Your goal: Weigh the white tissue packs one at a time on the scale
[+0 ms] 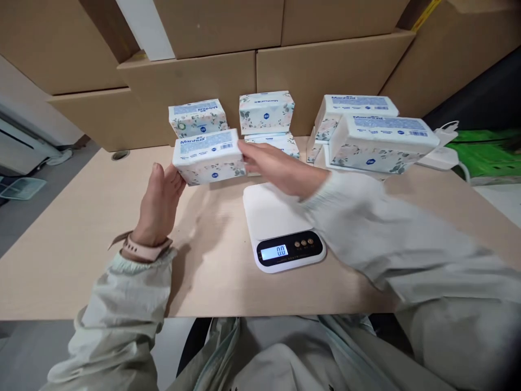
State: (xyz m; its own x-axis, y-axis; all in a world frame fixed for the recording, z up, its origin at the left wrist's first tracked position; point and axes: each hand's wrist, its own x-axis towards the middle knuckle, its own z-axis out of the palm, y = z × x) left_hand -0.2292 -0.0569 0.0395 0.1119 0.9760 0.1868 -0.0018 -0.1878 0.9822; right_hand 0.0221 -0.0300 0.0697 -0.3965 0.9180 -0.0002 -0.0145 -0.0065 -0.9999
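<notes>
A white, flower-printed tissue pack (209, 158) is held between my two hands, tilted slightly over the left part of the table. My left hand (158, 202) presses its left end with the fingers, thumb pointing up. At the pack's right end, my right hand (280, 167) grips it with its fingertips partly hidden; the forearm reaches across above the kitchen scale (273, 216). The scale's lit display reads 0.0. Just behind the held pack stands another tissue pack (198, 117).
Two stacked tissue packs (266, 112) stand at the back middle, and several more tissue packs (372, 144) are piled at the right. Cardboard boxes (321, 73) form a wall behind the table (81, 260). A white power strip (442, 157) and a green bag (488, 155) lie far right.
</notes>
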